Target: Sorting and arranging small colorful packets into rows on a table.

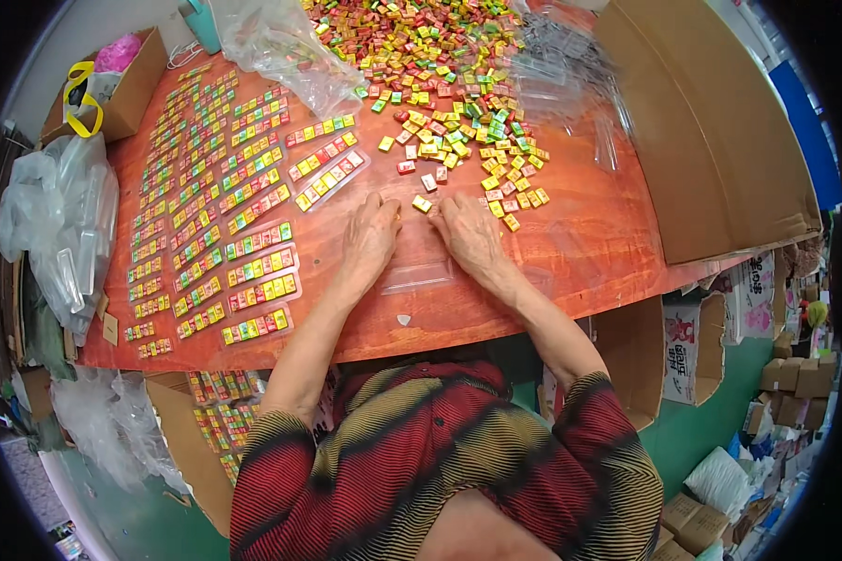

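My left hand [372,236] is at the middle of the red table with its fingers curled down; what lies under them is hidden. Across from it, my right hand [470,234] also has its fingers bent together, and I cannot make out what they hold. A small yellow-and-white box [422,204] lies between the two hands, close to the right fingertips. Nearer to me is a clear plastic tray [417,278] on the tabletop. Just beyond my hands sit a few loose small boxes [428,180]. Filled trays [331,180] of coloured boxes lie left of my left hand.
A large heap of small boxes [430,47] covers the table's [571,280] far side, with clear trays [557,79] beside it. Rows of filled trays [196,220] span the left. A tall cardboard box [711,131] borders the right; a plastic bag [281,47] lies far left.
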The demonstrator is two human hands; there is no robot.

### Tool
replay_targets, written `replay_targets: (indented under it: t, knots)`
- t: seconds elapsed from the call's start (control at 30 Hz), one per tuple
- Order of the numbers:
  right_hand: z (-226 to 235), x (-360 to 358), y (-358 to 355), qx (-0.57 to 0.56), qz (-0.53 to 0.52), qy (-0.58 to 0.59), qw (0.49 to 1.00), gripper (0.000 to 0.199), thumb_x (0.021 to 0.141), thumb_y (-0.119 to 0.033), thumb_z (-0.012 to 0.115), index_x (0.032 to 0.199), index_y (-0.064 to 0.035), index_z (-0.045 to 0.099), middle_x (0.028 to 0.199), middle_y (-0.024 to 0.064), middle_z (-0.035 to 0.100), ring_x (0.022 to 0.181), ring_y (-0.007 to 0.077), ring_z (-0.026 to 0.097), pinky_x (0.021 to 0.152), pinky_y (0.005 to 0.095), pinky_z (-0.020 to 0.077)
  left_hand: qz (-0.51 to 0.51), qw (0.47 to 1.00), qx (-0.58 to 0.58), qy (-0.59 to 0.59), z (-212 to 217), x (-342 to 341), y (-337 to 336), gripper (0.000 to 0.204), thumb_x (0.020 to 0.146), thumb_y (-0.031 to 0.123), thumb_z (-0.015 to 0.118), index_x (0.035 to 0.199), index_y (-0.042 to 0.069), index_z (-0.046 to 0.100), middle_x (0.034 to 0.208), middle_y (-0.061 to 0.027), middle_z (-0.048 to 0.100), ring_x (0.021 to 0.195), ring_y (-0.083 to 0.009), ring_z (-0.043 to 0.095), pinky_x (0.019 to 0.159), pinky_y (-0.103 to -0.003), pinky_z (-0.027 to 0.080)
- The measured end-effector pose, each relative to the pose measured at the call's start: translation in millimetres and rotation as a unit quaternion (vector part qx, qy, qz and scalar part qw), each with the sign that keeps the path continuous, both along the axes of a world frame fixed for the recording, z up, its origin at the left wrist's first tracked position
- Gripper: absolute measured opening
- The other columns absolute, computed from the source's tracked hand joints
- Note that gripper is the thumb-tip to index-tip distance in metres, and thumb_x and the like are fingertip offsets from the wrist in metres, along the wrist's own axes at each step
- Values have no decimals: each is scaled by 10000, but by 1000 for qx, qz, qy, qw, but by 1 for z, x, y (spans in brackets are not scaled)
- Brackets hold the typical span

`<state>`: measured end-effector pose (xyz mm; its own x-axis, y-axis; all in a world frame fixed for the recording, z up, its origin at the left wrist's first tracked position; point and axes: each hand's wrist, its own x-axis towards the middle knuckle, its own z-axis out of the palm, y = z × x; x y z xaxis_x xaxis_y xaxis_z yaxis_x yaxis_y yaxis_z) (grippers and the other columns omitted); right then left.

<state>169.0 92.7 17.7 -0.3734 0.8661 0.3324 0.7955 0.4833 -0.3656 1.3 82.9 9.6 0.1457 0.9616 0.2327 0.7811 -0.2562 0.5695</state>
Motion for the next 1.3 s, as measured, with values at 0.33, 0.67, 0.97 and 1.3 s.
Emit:
replay_targets:
  t: [0.33,0.67,0.97,1.3]
  knots:
    - [18,-2,17,-16,77,1,997,160,787,-102,485,931,-51,533,832,140,533,750,308,559,589,412,455,16,1000,1,-17,3,-11,-13,265,701,9,627,960,21,569,872,-159,512,843,-335,537,712,-399,442]
    - [0,13,34,-31,85,-75,993,101,769,-118,503,830,-45,537,841,155,508,780,316,553,631,406,444,27,997,4,-66,4,19,-21,347,656,142,710,934,-2,558,862,-161,478,831,-327,497,716,-405,416]
    - [-1,26,27,-32,53,-23,998,187,775,-122,592,952,-75,555,831,134,506,775,312,543,633,402,446,47,996,78,2,-5,37,-12,246,741,93,632,968,18,575,844,-149,487,778,-323,513,693,-404,425]
    - [15,19,9,-75,37,-4,996,273,779,-145,596,1021,-48,512,849,159,507,786,329,542,635,402,448,-88,993,-73,-42,19,6,-8,338,717,44,645,1044,31,560,913,-136,497,898,-305,516,770,-365,430]
